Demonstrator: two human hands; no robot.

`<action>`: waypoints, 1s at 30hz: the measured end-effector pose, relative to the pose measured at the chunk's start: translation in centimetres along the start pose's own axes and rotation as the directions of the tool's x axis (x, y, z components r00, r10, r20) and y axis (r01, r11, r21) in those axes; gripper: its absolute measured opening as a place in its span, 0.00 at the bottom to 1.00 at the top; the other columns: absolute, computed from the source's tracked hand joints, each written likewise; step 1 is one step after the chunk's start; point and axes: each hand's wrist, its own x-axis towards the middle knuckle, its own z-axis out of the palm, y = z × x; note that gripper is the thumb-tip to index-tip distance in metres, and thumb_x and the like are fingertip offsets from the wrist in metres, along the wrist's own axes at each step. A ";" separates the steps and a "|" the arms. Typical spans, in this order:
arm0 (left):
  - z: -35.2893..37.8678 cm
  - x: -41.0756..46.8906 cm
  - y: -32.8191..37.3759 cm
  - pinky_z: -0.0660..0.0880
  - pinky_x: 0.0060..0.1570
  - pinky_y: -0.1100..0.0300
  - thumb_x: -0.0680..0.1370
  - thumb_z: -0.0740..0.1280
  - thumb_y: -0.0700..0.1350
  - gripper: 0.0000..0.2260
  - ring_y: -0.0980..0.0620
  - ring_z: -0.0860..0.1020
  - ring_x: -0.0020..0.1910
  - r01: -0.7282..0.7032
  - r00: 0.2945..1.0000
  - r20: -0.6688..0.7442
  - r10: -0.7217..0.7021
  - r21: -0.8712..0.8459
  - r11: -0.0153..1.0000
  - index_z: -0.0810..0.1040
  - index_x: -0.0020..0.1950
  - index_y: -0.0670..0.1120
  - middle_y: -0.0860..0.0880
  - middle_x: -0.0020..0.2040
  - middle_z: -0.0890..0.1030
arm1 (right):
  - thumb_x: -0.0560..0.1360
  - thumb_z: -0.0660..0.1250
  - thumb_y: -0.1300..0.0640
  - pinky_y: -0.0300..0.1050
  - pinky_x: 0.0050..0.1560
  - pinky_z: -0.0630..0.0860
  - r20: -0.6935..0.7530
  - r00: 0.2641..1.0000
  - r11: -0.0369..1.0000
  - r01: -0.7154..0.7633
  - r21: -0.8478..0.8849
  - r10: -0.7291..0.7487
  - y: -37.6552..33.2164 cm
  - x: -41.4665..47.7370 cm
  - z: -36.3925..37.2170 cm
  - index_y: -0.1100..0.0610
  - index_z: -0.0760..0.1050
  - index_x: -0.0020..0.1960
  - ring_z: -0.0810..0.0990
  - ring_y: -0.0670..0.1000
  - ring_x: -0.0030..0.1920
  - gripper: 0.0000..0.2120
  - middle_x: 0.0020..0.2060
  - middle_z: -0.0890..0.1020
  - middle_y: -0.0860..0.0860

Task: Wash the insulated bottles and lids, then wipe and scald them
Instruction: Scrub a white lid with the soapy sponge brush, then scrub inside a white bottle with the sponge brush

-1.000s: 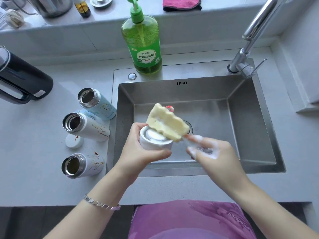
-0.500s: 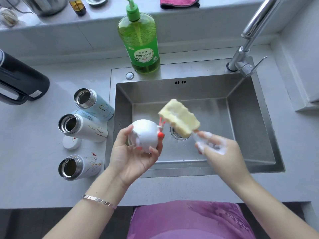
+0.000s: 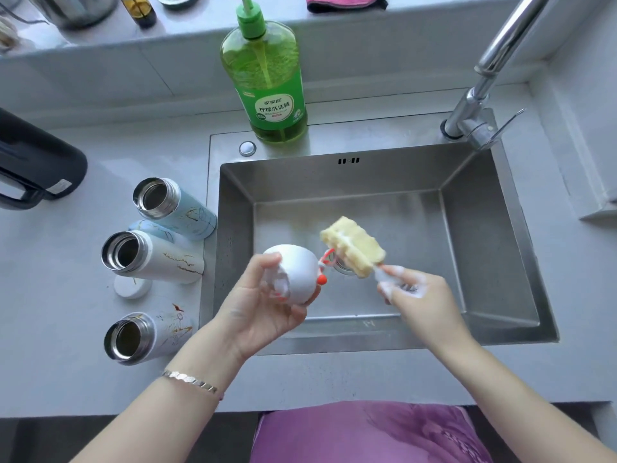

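Observation:
Over the steel sink (image 3: 494, 248), my left hand (image 3: 263, 309) grips a white domed bottle lid (image 3: 298, 272) with a red strap and bead, its rounded top turned up. My right hand (image 3: 420, 299), covered in foam, holds the handle of a yellow sponge brush (image 3: 354, 245), whose head hovers just right of the lid, apart from it. Three open insulated bottles lie on the counter at left: a pale blue one (image 3: 177, 208), a white one with gold veins (image 3: 150, 257), and a white one with red marks (image 3: 147, 335). A small white lid (image 3: 132, 287) sits between them.
A green dish soap bottle (image 3: 267, 81) stands behind the sink. The chrome tap (image 3: 484, 95) rises at the back right. A black kettle (image 3: 36, 168) sits far left. On the ledge behind are a pink cloth (image 3: 344, 1), a metal pot and a small dark bottle.
My left hand turned the lid from open side up to dome up. The sponge brush lifted off the lid and moved right, away from it.

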 end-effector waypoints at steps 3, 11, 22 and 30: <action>-2.0 3.1 0.9 0.69 0.26 0.64 0.54 0.74 0.50 0.36 0.47 0.80 0.44 -0.063 0.943 -0.282 0.176 0.370 0.927 0.73 0.59 0.41 0.40 0.50 0.79 | 0.71 0.68 0.61 0.41 0.37 0.67 -0.028 0.996 0.996 -0.090 -0.015 0.089 1.3 2.4 -0.8 0.51 0.81 0.52 0.71 0.45 0.31 0.11 0.23 0.76 0.40; -7.3 15.0 5.4 0.73 0.51 0.56 0.64 0.74 0.50 0.37 0.46 0.73 0.58 0.161 0.704 -0.425 0.569 0.876 0.455 0.64 0.69 0.47 0.49 0.63 0.72 | 0.72 0.67 0.57 0.33 0.28 0.64 0.010 0.991 0.979 -0.134 -0.151 0.137 -0.1 9.5 0.3 0.45 0.79 0.50 0.70 0.40 0.21 0.10 0.19 0.74 0.38; -11.3 24.9 7.5 0.68 0.47 0.56 0.73 0.66 0.52 0.21 0.44 0.67 0.59 0.482 0.706 -0.388 0.592 0.876 -0.001 0.67 0.64 0.47 0.47 0.61 0.73 | 0.73 0.65 0.57 0.38 0.32 0.66 0.108 0.972 0.946 -0.172 -0.275 0.209 -1.1 16.6 2.8 0.40 0.77 0.37 0.69 0.48 0.32 0.12 0.29 0.77 0.47; -7.0 19.1 6.0 0.69 0.57 0.54 0.74 0.63 0.43 0.20 0.46 0.69 0.63 0.239 0.756 -0.245 0.607 0.967 0.092 0.68 0.65 0.45 0.47 0.65 0.70 | 0.73 0.66 0.58 0.36 0.33 0.67 0.107 0.984 0.946 -0.103 -0.308 0.142 -2.8 14.3 2.7 0.40 0.77 0.45 0.71 0.45 0.31 0.12 0.29 0.77 0.42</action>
